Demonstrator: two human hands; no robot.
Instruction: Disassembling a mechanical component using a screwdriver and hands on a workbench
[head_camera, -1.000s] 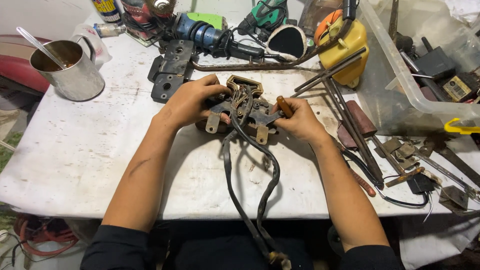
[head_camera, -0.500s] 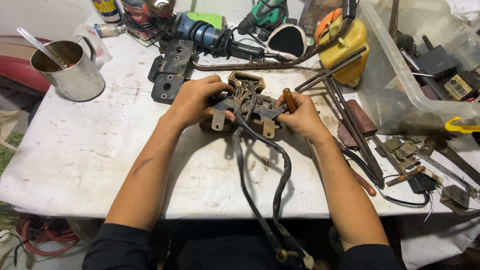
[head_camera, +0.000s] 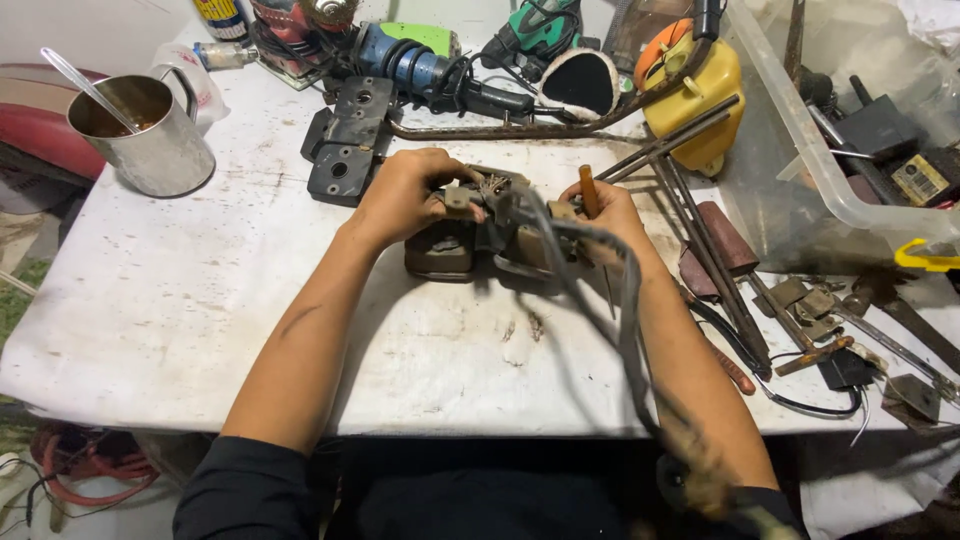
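1. Since half a second ago the grimy dark metal electrical assembly with brown terminals has been tipped up between the hands, and its twin dark cords now swing toward the near edge of the counter on the right-arm side instead of hanging down the middle.
2. Left hand is clamped over the assembly's left end; the right hand grips its right end and also pinches a thin wooden-handled screwdriver, shaft pointing toward the near edge.
3. That assembly sits at mid-counter, directly between both hands, its long axis running left to right, parallel to the near edge; neither hand is nearer.
4. Blurred twin dark rubber cords trail from it over the right forearm, past the near edge.
5. Toward the far edge lie two black metal plates and a blue-and-green power tool.
6. Near the far left corner of the white worn counter stands a steel mug holding brown liquid and a spoon.
7. At the right edge a clear plastic bin holds dark tools and parts; a yellow plastic jug stands just beside it.
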